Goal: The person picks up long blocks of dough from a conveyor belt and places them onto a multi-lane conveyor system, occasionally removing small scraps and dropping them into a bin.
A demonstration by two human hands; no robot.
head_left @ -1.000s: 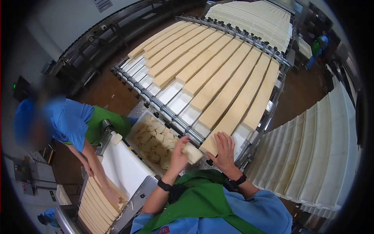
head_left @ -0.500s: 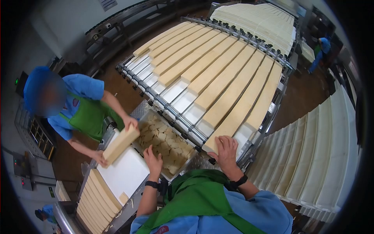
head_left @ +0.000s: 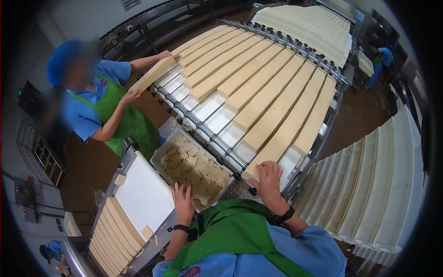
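Observation:
My right hand (head_left: 268,182) is closed on the near end of a long pale-yellow bar (head_left: 286,136), which lies in a lane of the wide slatted conveyor (head_left: 249,150). My left hand (head_left: 183,203) is open and holds nothing, its fingers spread beside a plastic bin (head_left: 158,159). Torn pale scraps (head_left: 191,166) fill much of that bin. Across from me a co-worker (head_left: 108,92) grips another bar (head_left: 154,74) with both hands at the far left lane of the conveyor.
A white-topped belt (head_left: 145,184) at lower left carries several bars (head_left: 113,231) side by side and small cut pieces (head_left: 147,232). Pale ridged sheets (head_left: 364,184) stand on the right. Another person (head_left: 381,62) is at the far right back.
The co-worker has lifted a bar from the lower-left belt to the conveyor's left lane. My left hand has dropped slightly with its fingers spread; my right hand has barely moved.

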